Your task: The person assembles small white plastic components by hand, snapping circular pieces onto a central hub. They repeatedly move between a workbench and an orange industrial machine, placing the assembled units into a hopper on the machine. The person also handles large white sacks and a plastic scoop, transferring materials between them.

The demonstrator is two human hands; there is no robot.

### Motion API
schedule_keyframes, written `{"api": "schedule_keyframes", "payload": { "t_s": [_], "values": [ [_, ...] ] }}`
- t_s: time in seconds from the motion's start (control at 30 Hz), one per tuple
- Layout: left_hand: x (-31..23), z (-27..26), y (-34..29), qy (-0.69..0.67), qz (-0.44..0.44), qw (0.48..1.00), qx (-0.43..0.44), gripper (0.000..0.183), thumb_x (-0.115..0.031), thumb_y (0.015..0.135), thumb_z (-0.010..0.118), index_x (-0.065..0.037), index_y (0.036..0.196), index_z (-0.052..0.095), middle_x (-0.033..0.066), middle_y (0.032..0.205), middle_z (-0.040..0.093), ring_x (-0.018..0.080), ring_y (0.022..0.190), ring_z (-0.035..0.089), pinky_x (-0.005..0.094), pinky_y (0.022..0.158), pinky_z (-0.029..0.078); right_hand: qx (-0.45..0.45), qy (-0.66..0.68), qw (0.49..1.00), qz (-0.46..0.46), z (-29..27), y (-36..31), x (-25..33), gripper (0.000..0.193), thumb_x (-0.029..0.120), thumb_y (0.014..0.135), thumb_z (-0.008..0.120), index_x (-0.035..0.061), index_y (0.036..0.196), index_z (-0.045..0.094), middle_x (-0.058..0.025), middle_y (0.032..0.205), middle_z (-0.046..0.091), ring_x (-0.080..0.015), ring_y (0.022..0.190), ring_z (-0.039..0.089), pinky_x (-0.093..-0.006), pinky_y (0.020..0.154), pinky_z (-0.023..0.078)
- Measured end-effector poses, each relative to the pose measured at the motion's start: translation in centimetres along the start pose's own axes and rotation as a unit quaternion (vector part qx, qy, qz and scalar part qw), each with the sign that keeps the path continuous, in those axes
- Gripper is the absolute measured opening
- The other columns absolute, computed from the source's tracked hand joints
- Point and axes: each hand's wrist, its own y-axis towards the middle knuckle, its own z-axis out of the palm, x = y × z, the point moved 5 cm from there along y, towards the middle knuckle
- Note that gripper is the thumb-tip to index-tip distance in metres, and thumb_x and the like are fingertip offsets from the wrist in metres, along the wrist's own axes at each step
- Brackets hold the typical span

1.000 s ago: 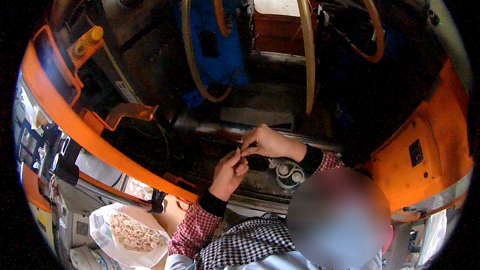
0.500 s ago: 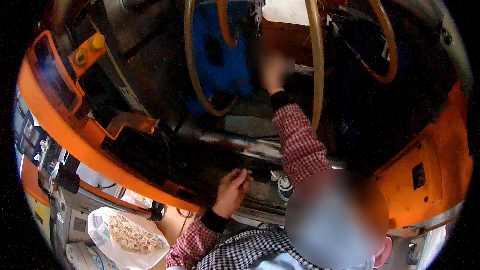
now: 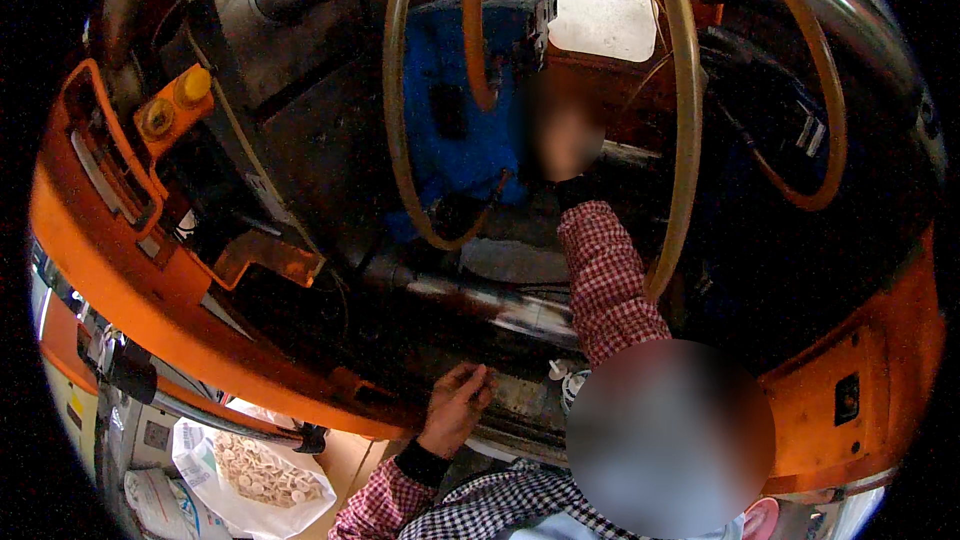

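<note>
Blue block (image 3: 487,145) near blurred right hand (image 3: 567,138)

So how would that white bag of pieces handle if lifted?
The white bag is probably floppy: its wall creases. The beige pieces lie loose, so they'd likely shift. The bag's mouth gapes, so tipping might spill some.

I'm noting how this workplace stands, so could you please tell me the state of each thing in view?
White plastic bag: open, holding small beige parts
Tan and orange tubular hoses: hanging, curved
Bare left hand: fingers curled, grip unclear
Bare right hand: extended near the blue blocky machine part; blurred, grip unclear
Small round white plastic item: partly hidden
</note>
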Motion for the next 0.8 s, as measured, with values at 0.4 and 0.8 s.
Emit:
{"api": "schedule_keyframes", "payload": {
  "t_s": [0.4, 0.8],
  "values": [
    [0.2, -0.9, -0.3, 0.019, -0.008, 1.000, -0.017, 0.018, -0.017, 0.090, 0.058, 0.000, 0.096, 0.057, 0.0051, 0.082, 0.057, 0.0097, 0.067, 0.048, 0.0216, 0.058, 0.039, -0.014, -0.300, 0.931, -0.208, 0.9, -1.7, 0.9, 0.038, 0.020, 0.096, 0.037, 0.0006, 0.129, 0.039, -0.0160, 0.129, 0.043, -0.0262, 0.115, 0.046, -0.0361, 0.098, 0.037],
    [-1.6, -0.4, 0.9, -0.035, 0.037, 0.999, 0.000, 0.022, -0.022, 0.092, 0.054, -0.001, 0.096, 0.058, 0.0014, 0.069, 0.050, 0.0097, 0.056, 0.041, 0.0251, 0.053, 0.034, 0.497, 0.200, 0.844, -0.029, -11.8, -13.5, 13.1, 0.011, 0.016, 0.077, 0.064, 0.0067, 0.081, 0.070, -0.0131, 0.078, 0.067, -0.0226, 0.067, 0.063, -0.0365, 0.067, 0.050]
  ]
}}
